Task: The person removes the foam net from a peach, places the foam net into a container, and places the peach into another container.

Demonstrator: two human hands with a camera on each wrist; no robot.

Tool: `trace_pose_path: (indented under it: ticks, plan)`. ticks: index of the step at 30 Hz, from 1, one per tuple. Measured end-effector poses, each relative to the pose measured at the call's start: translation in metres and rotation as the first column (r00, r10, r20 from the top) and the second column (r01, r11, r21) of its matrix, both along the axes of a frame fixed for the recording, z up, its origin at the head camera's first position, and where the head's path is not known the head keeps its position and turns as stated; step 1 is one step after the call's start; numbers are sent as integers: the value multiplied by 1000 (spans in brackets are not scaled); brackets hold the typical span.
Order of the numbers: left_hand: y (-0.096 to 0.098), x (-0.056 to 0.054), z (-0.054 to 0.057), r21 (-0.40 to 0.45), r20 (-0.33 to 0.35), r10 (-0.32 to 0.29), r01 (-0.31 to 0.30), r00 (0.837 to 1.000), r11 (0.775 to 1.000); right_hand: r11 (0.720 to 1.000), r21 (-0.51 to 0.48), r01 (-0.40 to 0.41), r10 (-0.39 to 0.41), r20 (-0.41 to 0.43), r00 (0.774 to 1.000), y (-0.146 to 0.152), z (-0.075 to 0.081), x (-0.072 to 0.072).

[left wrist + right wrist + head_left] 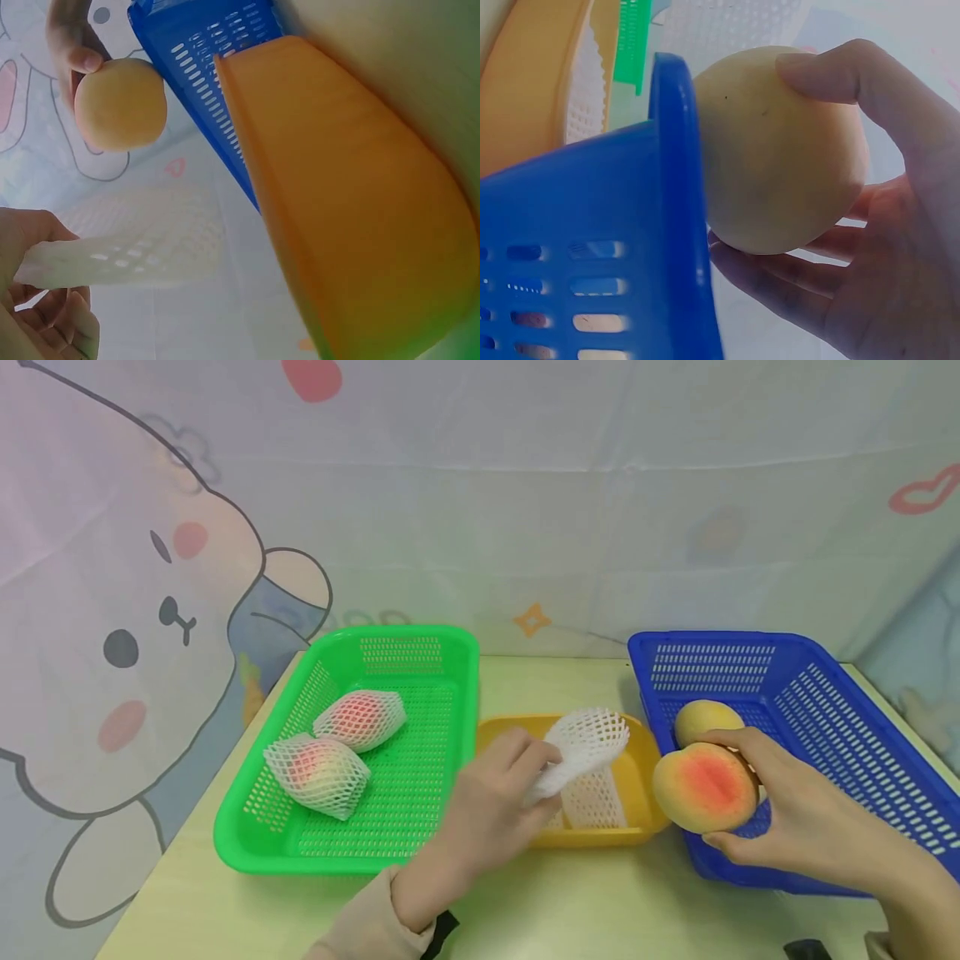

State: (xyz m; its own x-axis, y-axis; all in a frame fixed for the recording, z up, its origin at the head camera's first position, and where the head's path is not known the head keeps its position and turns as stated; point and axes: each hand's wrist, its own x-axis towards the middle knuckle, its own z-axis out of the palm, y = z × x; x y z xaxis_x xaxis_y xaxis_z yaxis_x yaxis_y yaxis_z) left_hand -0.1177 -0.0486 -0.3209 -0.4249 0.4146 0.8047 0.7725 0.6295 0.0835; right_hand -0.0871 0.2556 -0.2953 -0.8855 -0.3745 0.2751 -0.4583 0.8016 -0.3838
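In my right hand I grip a bare peach, yellow with a red blush, at the near left rim of the blue basket. Behind it a second bare peach lies inside that basket. My left hand, slightly blurred, pinches an empty white foam net sleeve above the yellow basket. The left wrist view shows the sleeve between thumb and fingers. Another foam net lies in the yellow basket. The right wrist view shows thumb and fingers around the peach.
On the left stands a green basket with two net-wrapped peaches. All three baskets stand side by side on a pale table. A printed cloth hangs behind them.
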Motion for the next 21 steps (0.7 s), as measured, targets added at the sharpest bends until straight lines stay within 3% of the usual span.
trace_pose_path:
  ticks: [4,8,21]
  plan:
    - [9,-1,-3,-26,-106,43,-46,993,999,1000,9,4,-4,-3,1000,3,-1,0]
    - [16,-2,-6,-34,-140,60,-65,988,997,1000,12,12,-12,15,1000,6,-1,-1]
    - [37,-8,-13,-67,-72,59,-64,996,996,998,49,48,-48,14,999,19,-4,-2]
